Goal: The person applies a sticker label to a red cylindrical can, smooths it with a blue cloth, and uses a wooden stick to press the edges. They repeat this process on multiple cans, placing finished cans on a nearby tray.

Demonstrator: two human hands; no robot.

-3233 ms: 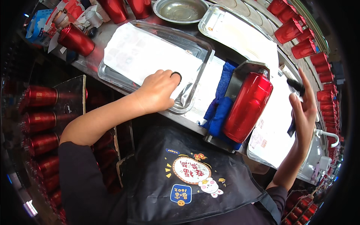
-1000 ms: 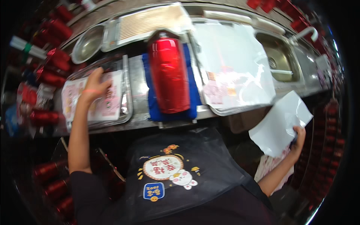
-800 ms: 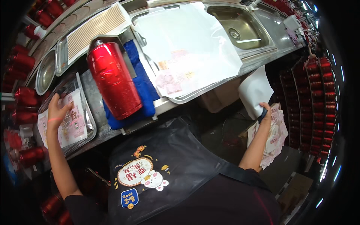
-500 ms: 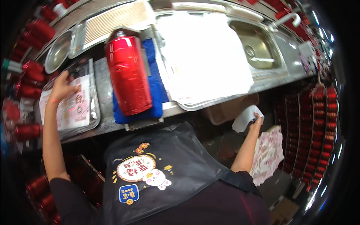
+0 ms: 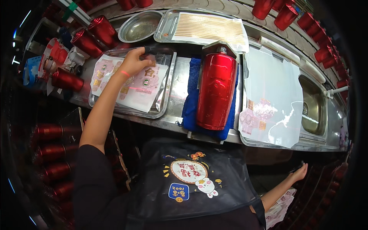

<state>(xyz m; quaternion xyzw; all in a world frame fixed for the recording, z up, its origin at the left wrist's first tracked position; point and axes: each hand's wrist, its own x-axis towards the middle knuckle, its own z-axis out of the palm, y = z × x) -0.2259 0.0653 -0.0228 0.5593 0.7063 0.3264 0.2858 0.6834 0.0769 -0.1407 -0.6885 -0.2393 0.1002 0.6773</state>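
Note:
My left hand [image 5: 136, 63] is over a metal tray [image 5: 167, 86] on the left of the counter. Its thumb and a black-covered finger are apart, just above the pink-and-gold printed decal sheets [image 5: 140, 92] lying in the tray. A shiny red bottle [image 5: 217, 88] with a metal neck lies on a blue towel [image 5: 189, 96] in the middle, touched by neither hand. Low at the right, beyond the counter's front edge, my right hand [image 5: 299, 174] has its fingers curled. Something dark shows at them, too small to make out.
A large pale sheet [image 5: 272, 88] covers a tray right of the bottle, beside a sink [image 5: 316, 111]. Behind stand a metal bowl [image 5: 140, 27] and a gold-striped sheet [image 5: 209, 28]. Red bottles [image 5: 103, 30] line the back left. Used printed paper [image 5: 281, 207] hangs low right.
The view has swung right, so the counter looks shifted. The white paper that was in my right hand is no longer in it. My left hand stays over the decal tray.

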